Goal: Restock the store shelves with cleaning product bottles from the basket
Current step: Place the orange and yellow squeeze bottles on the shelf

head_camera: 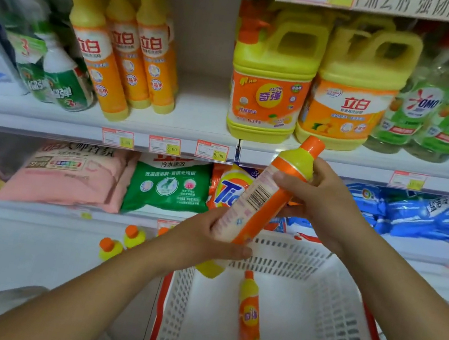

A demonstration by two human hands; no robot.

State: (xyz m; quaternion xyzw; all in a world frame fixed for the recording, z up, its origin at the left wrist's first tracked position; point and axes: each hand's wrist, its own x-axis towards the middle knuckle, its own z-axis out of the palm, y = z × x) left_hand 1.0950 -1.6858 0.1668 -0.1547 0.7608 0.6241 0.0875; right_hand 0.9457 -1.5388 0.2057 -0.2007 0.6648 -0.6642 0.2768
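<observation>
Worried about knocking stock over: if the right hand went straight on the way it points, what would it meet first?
Probably the big yellow handled jug with the orange label on the white middle shelf; the right hand, gripping the orange-and-yellow plastic bottle, points up-left at it. Depth is unclear.

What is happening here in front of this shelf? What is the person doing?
A person is restocking store shelves. Both hands hold one orange and yellow bottle tilted above the white basket: the left hand grips its lower part and the right hand grips it near the cap. A second bottle lies on the basket floor. Tall orange bottles stand on the shelf above.
</observation>
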